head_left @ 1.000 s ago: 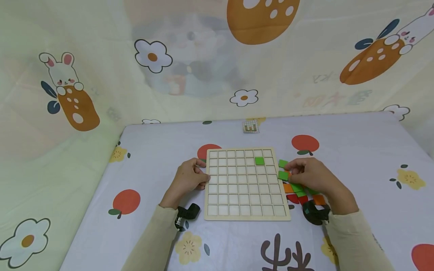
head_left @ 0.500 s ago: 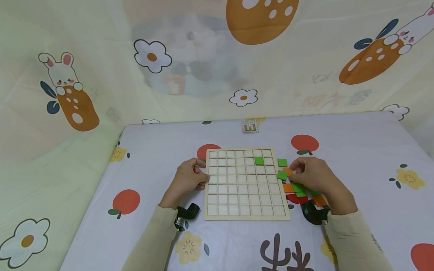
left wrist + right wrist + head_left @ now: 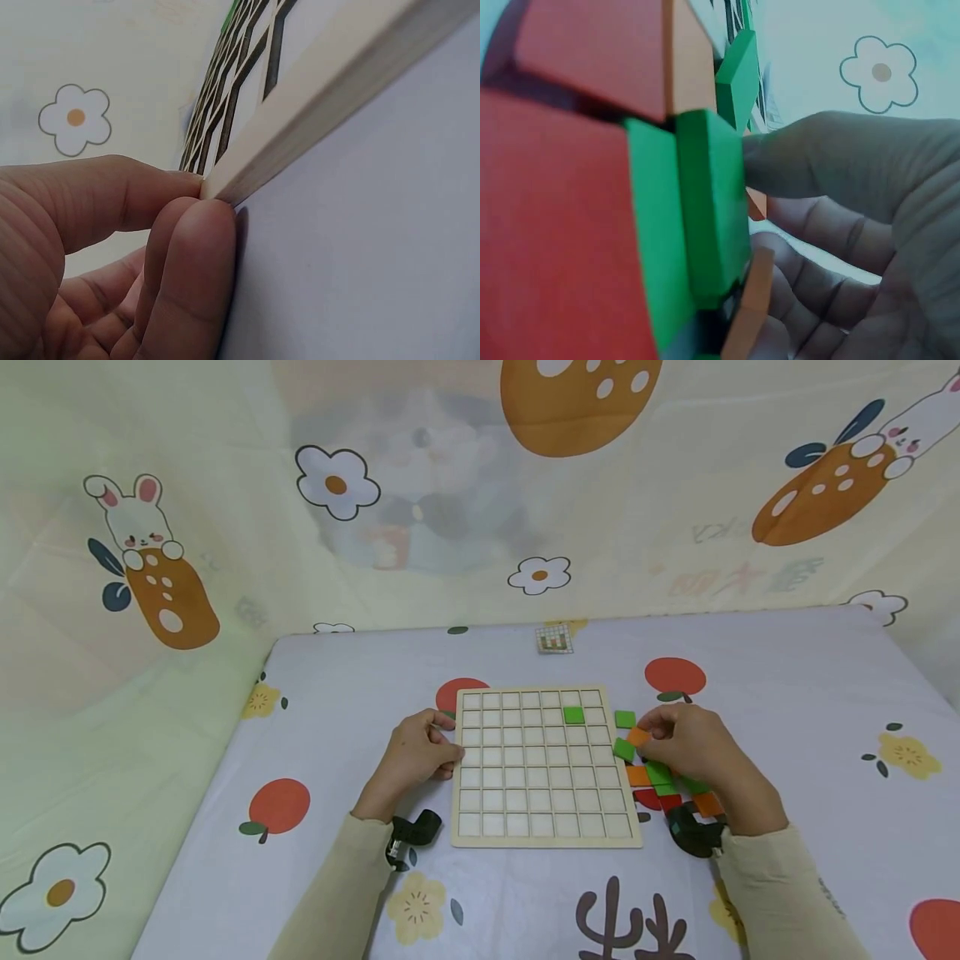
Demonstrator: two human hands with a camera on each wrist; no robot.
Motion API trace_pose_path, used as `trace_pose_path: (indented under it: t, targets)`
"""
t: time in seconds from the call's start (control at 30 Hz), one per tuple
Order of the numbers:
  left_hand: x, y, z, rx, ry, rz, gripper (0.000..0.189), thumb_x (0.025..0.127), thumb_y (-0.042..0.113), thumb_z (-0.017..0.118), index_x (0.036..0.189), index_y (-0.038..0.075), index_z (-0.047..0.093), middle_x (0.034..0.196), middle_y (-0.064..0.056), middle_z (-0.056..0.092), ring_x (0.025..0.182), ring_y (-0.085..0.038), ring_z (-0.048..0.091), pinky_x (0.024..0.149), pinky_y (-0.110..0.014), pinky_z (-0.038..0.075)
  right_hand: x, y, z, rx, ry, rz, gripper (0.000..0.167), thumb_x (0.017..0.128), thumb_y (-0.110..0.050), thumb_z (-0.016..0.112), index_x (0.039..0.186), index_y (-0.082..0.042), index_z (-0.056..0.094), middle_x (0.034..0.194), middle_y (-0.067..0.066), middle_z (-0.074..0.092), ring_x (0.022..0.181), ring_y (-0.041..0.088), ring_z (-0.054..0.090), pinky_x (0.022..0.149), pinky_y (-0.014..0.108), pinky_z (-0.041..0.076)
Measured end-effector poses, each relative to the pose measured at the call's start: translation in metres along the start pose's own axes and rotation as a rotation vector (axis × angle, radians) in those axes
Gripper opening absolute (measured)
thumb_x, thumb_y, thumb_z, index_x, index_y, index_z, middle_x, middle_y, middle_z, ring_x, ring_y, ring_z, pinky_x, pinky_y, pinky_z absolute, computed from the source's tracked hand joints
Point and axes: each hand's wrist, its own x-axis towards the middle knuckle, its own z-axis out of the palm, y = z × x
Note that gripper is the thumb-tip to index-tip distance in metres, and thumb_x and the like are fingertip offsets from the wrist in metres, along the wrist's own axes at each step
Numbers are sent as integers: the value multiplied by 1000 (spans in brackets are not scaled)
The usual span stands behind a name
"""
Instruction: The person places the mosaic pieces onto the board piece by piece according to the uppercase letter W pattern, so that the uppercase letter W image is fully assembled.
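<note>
A square wooden grid board [image 3: 540, 775] lies on the cloth, with one green tile [image 3: 573, 716] in a cell near its top right. My left hand [image 3: 417, 752] pinches the board's left edge; the left wrist view has thumb and fingertips meeting at the wooden rim [image 3: 300, 112]. Right of the board, my right hand [image 3: 693, 745] pinches an orange tile [image 3: 638, 737] between thumb and fingers. Beneath and beside that hand lies a loose pile of green tiles [image 3: 660, 774], orange tiles [image 3: 637, 776] and red tiles [image 3: 670, 802]. The palm hides part of the pile.
A small card with a printed grid pattern [image 3: 554, 640] lies behind the board. Two loose green tiles [image 3: 625, 719] sit close to the board's right edge. A printed cloth curtain [image 3: 450, 527] hangs at the back of the table.
My right fingers have left the upper green tile and come onto the orange tile, which has turned and shifted slightly. The left hand and board stay in place.
</note>
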Motion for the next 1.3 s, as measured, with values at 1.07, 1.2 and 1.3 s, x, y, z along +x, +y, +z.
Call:
trace_pose_path:
  t: [1.07, 1.2, 1.3]
  targets:
    - [-2, 1, -1, 3, -6, 2, 37, 87, 1, 79, 121, 1, 64, 82, -10, 64, 55, -14, 65, 55, -26, 60, 1, -10, 7, 531, -100, -3, 31, 100, -7, 66, 128, 7, 65, 105, 22, 71, 82, 23, 76, 73, 34, 65]
    - [-2, 2, -1, 7, -6, 5, 37, 88, 1, 79, 121, 1, 64, 81, -9, 64, 54, -14, 64, 55, -26, 60, 0, -10, 6, 504, -59, -8, 32, 100, -6, 64, 129, 8, 66, 107, 24, 71, 78, 23, 75, 72, 33, 65]
    - [-2, 2, -2, 7, -5, 7, 36, 88, 1, 79, 121, 1, 64, 81, -9, 64, 54, -13, 64, 54, -26, 60, 0, -9, 6, 465, -35, -8, 32, 100, -6, 64, 128, 8, 67, 114, 25, 68, 79, 21, 74, 72, 30, 64]
